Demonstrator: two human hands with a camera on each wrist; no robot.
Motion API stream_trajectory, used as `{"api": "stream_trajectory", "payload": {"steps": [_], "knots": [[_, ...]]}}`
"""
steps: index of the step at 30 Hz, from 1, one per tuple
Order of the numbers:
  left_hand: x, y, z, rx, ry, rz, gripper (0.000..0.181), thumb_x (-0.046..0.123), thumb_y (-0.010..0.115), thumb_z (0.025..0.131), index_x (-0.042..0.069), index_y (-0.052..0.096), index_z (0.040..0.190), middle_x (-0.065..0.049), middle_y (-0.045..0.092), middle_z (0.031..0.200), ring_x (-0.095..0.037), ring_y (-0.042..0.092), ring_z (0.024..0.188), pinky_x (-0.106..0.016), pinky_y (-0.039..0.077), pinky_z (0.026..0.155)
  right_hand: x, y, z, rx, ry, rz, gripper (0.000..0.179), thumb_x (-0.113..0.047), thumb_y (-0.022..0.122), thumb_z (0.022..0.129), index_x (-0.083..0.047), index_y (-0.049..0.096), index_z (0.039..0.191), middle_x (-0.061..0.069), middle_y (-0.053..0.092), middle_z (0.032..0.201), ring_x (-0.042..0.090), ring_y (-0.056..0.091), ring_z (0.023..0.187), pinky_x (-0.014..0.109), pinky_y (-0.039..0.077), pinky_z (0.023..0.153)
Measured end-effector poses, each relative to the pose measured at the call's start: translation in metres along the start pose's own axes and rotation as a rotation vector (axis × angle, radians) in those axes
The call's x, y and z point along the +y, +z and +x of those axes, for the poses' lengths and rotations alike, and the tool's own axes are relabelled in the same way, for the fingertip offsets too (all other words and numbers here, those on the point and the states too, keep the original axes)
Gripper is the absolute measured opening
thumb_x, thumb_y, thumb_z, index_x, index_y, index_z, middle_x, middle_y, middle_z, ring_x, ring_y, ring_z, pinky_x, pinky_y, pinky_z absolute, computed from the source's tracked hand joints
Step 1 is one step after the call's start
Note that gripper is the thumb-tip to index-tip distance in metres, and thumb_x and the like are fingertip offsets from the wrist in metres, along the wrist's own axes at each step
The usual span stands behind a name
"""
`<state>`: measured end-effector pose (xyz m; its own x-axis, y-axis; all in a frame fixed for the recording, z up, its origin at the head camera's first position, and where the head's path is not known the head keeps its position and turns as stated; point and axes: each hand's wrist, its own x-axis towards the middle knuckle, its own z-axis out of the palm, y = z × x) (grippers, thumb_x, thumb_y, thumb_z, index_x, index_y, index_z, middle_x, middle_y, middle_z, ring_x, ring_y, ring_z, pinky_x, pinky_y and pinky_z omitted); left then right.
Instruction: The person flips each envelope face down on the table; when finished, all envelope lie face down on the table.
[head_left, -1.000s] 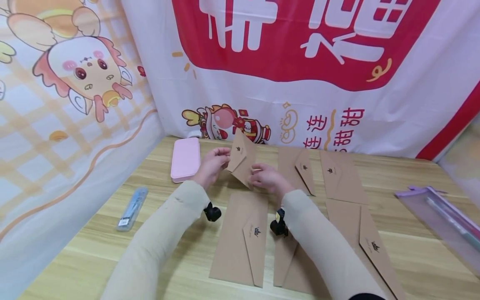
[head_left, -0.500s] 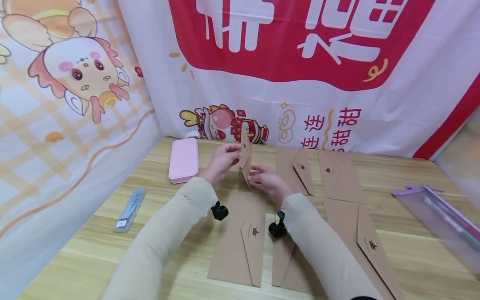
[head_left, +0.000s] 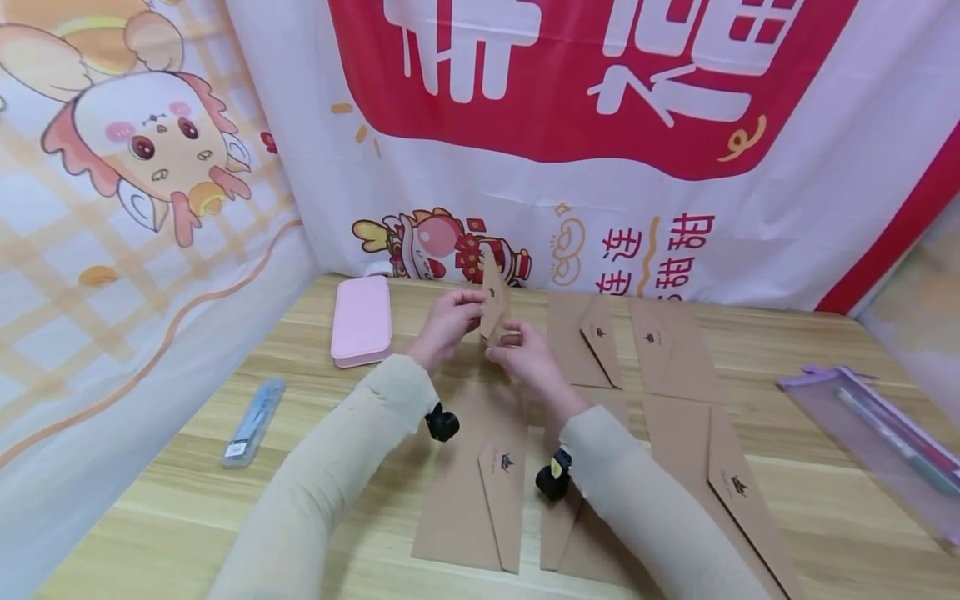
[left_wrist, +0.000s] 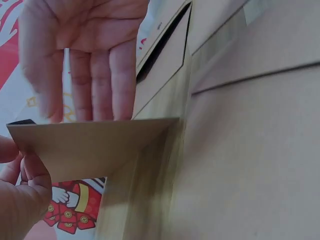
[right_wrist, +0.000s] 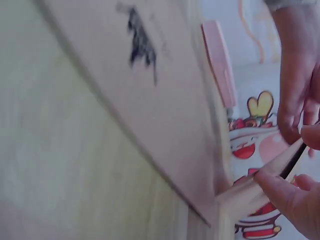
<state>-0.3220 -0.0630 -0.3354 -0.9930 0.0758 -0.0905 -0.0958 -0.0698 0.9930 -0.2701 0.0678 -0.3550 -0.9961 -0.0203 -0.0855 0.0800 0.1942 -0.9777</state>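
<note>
The upright brown envelope [head_left: 493, 308] has swung round since a second ago: its broad flap faced us then, and now it stands nearly edge-on, in the air over the far side of the tabletop [head_left: 180, 521]. Starting from the left, I see a slim clear-blue case [head_left: 253, 423], then a pink box [head_left: 362, 321] near the back edge. Next comes the left hand [head_left: 447, 323], its grip pinching the envelope between thumb and finger. On the other side is the right hand [head_left: 522, 350], its grip loose, fingers straight against the envelope, tips partly hidden. Below them a crown-printed envelope [head_left: 453, 492] lies flat; further right lie more flat envelopes [head_left: 682, 358], and finally a purple see-through pouch [head_left: 847, 433].
</note>
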Motion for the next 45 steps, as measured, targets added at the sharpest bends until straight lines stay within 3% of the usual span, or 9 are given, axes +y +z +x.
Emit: {"api": "stream_trajectory", "payload": {"steps": [9,17,25,32,40,45], "knots": [[0.000,0.008,0.001,0.018,-0.012,-0.064,0.028,-0.001,0.051,0.090,-0.002,0.056,0.118,-0.011,0.056,0.111,-0.015,0.054,0.087,-0.027,0.048,0.079,0.000,0.008,-0.001,0.086,-0.158,-0.055,0.048,-0.012,0.072,0.079,-0.009,0.053,0.123,0.013,0.060,0.118,0.024,0.058,0.108,0.036,0.049,0.092],[0.002,0.011,-0.003,0.025,-0.036,-0.059,0.028,0.001,0.053,0.090,-0.001,0.057,0.117,-0.010,0.056,0.111,-0.015,0.053,0.089,-0.030,0.047,0.082,0.000,0.011,-0.004,0.143,-0.238,-0.091,0.024,-0.010,0.068,0.082,-0.007,0.064,0.105,0.008,0.066,0.102,0.020,0.061,0.095,0.034,0.051,0.085],[0.000,0.011,-0.004,0.008,-0.036,-0.058,0.028,0.003,0.054,0.090,0.002,0.057,0.118,-0.008,0.056,0.108,-0.017,0.054,0.093,-0.035,0.048,0.090,-0.001,0.010,-0.008,0.222,-0.320,-0.266,0.014,-0.010,0.067,0.082,-0.007,0.067,0.096,0.006,0.069,0.092,0.018,0.062,0.084,0.032,0.054,0.076],[0.000,0.015,-0.006,-0.034,-0.004,-0.125,0.030,0.002,0.055,0.090,0.000,0.055,0.120,-0.014,0.057,0.115,-0.018,0.059,0.094,-0.033,0.050,0.090,-0.007,0.007,-0.011,0.356,-0.437,-0.478,0.010,-0.008,0.065,0.082,-0.006,0.067,0.092,0.006,0.070,0.082,0.017,0.062,0.072,0.028,0.052,0.062],[-0.001,0.018,-0.011,-0.093,0.020,-0.172,0.028,0.002,0.055,0.090,-0.001,0.056,0.117,-0.011,0.060,0.108,-0.017,0.059,0.095,-0.036,0.046,0.096,-0.010,-0.005,-0.009,0.525,-0.590,-0.534,0.010,-0.003,0.063,0.079,-0.001,0.067,0.088,0.010,0.069,0.078,0.023,0.063,0.067,0.033,0.053,0.062],[-0.006,0.020,-0.013,-0.120,0.026,-0.166,0.028,0.002,0.053,0.091,-0.003,0.054,0.119,-0.012,0.059,0.108,-0.019,0.057,0.097,-0.037,0.045,0.098,-0.008,-0.013,-0.008,0.598,-0.649,-0.493,0.009,0.001,0.062,0.080,0.002,0.065,0.088,0.014,0.069,0.078,0.025,0.064,0.068,0.033,0.055,0.061]]}}
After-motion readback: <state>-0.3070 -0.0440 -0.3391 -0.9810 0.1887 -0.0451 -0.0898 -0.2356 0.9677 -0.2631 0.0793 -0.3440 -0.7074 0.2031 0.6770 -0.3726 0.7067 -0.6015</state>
